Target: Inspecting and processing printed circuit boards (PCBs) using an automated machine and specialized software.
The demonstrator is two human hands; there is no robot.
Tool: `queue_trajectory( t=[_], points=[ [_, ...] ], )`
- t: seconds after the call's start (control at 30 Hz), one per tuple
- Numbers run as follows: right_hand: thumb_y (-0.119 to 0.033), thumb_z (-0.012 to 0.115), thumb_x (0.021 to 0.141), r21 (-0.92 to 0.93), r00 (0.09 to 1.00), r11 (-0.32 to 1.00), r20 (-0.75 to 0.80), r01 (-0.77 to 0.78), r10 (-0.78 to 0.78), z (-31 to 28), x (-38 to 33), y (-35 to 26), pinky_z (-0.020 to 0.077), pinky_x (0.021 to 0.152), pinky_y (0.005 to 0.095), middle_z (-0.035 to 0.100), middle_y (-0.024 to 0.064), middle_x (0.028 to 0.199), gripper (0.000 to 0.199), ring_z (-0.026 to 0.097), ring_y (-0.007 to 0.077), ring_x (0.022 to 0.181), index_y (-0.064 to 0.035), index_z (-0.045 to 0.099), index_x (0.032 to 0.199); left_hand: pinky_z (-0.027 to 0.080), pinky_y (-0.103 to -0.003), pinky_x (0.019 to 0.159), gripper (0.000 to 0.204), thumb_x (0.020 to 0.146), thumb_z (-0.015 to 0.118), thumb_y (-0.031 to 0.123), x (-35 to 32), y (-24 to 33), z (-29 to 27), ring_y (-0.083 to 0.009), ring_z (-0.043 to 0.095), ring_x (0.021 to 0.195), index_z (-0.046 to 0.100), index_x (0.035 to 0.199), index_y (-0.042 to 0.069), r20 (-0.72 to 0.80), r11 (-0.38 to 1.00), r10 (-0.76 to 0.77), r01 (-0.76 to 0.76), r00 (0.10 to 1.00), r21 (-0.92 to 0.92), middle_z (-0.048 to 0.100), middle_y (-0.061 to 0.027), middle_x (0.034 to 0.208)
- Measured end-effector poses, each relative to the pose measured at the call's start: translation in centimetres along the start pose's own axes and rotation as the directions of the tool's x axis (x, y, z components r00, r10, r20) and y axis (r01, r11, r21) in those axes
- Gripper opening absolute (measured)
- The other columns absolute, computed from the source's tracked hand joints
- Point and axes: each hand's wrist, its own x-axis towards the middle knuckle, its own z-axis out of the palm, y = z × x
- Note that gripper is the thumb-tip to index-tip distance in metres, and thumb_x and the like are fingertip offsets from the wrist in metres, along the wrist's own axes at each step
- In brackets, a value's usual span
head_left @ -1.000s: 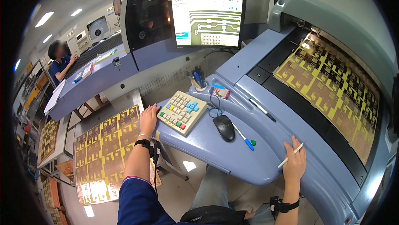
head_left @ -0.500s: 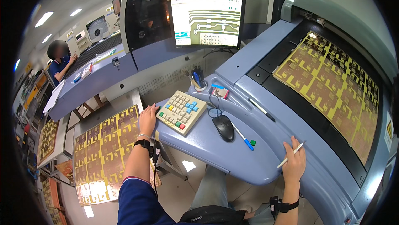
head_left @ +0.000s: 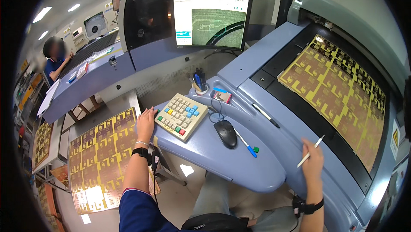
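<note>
My left hand (head_left: 145, 125) rests on the left edge of the blue console (head_left: 265, 176), fingers stretched out beside a beige keypad (head_left: 181, 116) with coloured keys, and it holds nothing I can see. My right hand (head_left: 313, 157) is closed on a slim white pen (head_left: 311, 151), its tip pointing up toward the machine bed. A gold circuit-board panel (head_left: 334, 103) lies on the black bed (head_left: 278, 62) at the right. The monitor (head_left: 212, 22) shows a grey-green, magnified trace picture with a thick dark curved band.
A black mouse (head_left: 225, 134), blue-capped marker (head_left: 245, 143), small green square (head_left: 256, 149) and black-and-white pen (head_left: 266, 116) lie on the console. A pen cup (head_left: 199, 87) stands behind. Another panel (head_left: 102, 159) lies on the left table. A person (head_left: 55, 58) sits at a far-left machine.
My right hand has moved right and slightly up with the pen, toward the bed. The monitor picture has changed from bright traces to a darker view with a dark band. The view has shifted slightly.
</note>
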Motion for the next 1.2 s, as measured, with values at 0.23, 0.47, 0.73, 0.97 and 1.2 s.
queue_trajectory(
  t=[0.23, 0.47, 0.73, 0.97, 1.2],
  points=[
    [-0.014, 0.066, 0.08, -0.273, 0.999, 0.961, -0.006, 0.045, -0.049, -0.7, 10.4, 7.7, 0.0444, 0.085, 0.0421, 0.058, 0.0183, 0.118, 0.037, 0.057, 0.0349, 0.1, -0.0111, 0.058, 0.115, 0.029, -0.041, 0.106, 0.047, 0.099, 0.027, 0.035, 0.0, 0.2, -0.3, -0.023, 0.046, 0.124, 0.067, 0.107, 0.012, 0.007, 1.0, -0.008, 0.008, 1.0, 0.0, 0.059, -0.0027, 0.123],
    [-0.024, 0.07, 0.077, -0.37, 0.979, 0.917, 0.183, 0.148, -0.084, -0.1, 12.8, 9.4, 0.0439, 0.089, 0.0431, 0.056, 0.0203, 0.12, 0.042, 0.056, 0.0359, 0.101, -0.0095, 0.057, 0.115, 0.037, -0.036, 0.1, 0.043, 0.099, 0.031, 0.031, 1.5, -1.5, -0.7, -0.03, 0.053, 0.115, 0.064, 0.113, 0.006, 0.128, 0.976, -0.041, 0.067, 0.991, -0.206, 0.061, -0.0146, 0.118],
    [-0.03, 0.066, 0.08, -0.439, 0.958, 0.883, 0.286, 0.167, -0.04, 1.4, 15.5, 8.6, 0.0455, 0.085, 0.0424, 0.061, 0.0171, 0.108, 0.042, 0.058, 0.0323, 0.099, -0.009, 0.054, 0.115, 0.042, -0.032, 0.093, 0.041, 0.1, 0.034, 0.028, 3.8, 15.1, -2.8, -0.0209, 0.057, 0.106, 0.06, 0.116, 0.0, 0.323, 0.697, 0.33, 0.002, 0.887, -0.718, 0.063, -0.0135, 0.112],
    [-0.021, 0.059, 0.084, -0.458, 0.915, 0.84, 0.39, 0.291, -0.104, 2.9, 16.1, 7.0, 0.0517, 0.077, 0.0452, 0.062, 0.0227, 0.1, 0.04, 0.058, 0.0328, 0.099, -0.003, 0.051, 0.119, 0.042, -0.035, 0.096, 0.051, 0.101, 0.027, 0.036, 2.0, 26.3, 0.6, -0.0229, 0.055, 0.112, 0.057, 0.12, -0.001, 0.464, 0.546, 0.66, 0.048, 0.59, -0.837, 0.059, -0.0116, 0.122],
    [-0.006, 0.052, 0.082, -0.643, 0.853, 0.563, 0.346, 0.519, -0.39, 1.8, 16.0, 6.6, 0.056, 0.062, 0.0472, 0.057, 0.0339, 0.101, 0.044, 0.057, 0.04, 0.097, 0.0063, 0.046, 0.124, 0.039, -0.039, 0.101, 0.06, 0.099, 0.027, 0.046, 1.5, 34.2, 6.4, -0.0286, 0.05, 0.119, 0.045, 0.131, -0.002, 0.552, 0.387, 0.63, 0.396, 0.546, -0.833, 0.051, -0.0171, 0.13]
  ],
)
